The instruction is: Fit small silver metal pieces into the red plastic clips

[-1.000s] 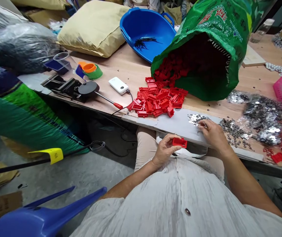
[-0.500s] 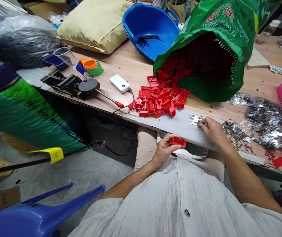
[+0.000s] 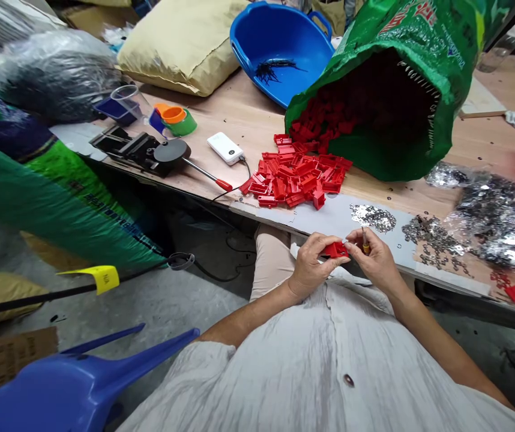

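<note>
Red part point(image 3: 335, 249) is being pinched in left hand point(image 3: 314, 267), fingers clamped on it, near-side of the red pile point(image 3: 298, 175); orange-tipped piece point(image 3: 366, 246) is being clamped in right hand point(image 3: 376, 264) fingertips.

even, soft indoor light falls from above, with no hard shadows. the space under the table point(image 3: 239, 114) is dim. the metal bits point(image 3: 487, 222) on the right glint and blur slightly. wide-angle bending curves the edges, and the blue plastic point(image 3: 81, 384) at bottom left looks soft.
</note>
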{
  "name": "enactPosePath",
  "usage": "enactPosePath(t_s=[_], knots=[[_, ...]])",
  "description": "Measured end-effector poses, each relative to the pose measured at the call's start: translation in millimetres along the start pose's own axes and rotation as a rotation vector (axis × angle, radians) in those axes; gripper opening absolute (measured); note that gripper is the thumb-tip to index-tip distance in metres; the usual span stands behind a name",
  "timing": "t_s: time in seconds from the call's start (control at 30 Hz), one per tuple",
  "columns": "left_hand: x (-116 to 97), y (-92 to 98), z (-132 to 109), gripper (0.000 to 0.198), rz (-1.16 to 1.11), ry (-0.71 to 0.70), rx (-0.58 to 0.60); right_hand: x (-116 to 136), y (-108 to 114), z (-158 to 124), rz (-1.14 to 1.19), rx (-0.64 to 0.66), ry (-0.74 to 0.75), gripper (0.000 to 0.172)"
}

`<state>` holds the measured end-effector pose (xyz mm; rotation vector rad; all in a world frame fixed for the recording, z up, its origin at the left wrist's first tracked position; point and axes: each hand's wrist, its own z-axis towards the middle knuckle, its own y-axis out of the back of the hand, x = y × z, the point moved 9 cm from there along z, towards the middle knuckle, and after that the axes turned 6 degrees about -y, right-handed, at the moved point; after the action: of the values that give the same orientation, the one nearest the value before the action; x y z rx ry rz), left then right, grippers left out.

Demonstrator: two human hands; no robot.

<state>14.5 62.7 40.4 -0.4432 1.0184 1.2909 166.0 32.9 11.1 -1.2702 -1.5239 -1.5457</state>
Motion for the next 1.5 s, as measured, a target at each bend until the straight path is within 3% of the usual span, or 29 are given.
enactPosePath(t_s=[0.23,0.53,0.7,0.87,1.13,1.27,1.5], knots=[[-7.3,-1.7,-1.0,0.034,0.053,-0.099,0.022,-2.2,-5.5,-1.4,0.026,0.072,-0.021,0.021],[22.5,-3.4,-4.9,0.041,-0.279,0.272,-0.012,-7.7,1.5,-6.2,0.102,0.112,-0.074,0.034],[30.5,-6.7,-3.4,0.042,-0.349,0.277,0.006,-13.8,10.7,-5.9,0.026,0.109,-0.054,0.039],[42.1,-13.2,7.3,0.040,-0.254,0.222,0.130,-8.5,20.8,-2.3,-0.227,0.014,0.073,0.039],[58.6,-30.9,29.2,0.034,-0.023,0.129,0.353,-8.6,15.5,6.0,-0.424,0.000,0.130,0.024],[63.9,-36.9,35.1,0.037,-0.227,0.206,0.348,-0.9,17.6,9.9,-0.410,-0.008,0.185,0.019],[63.0,-48.1,32.5,0.048,-0.768,0.484,0.326,14.7,15.5,8.5,-0.282,0.051,0.380,0.016]])
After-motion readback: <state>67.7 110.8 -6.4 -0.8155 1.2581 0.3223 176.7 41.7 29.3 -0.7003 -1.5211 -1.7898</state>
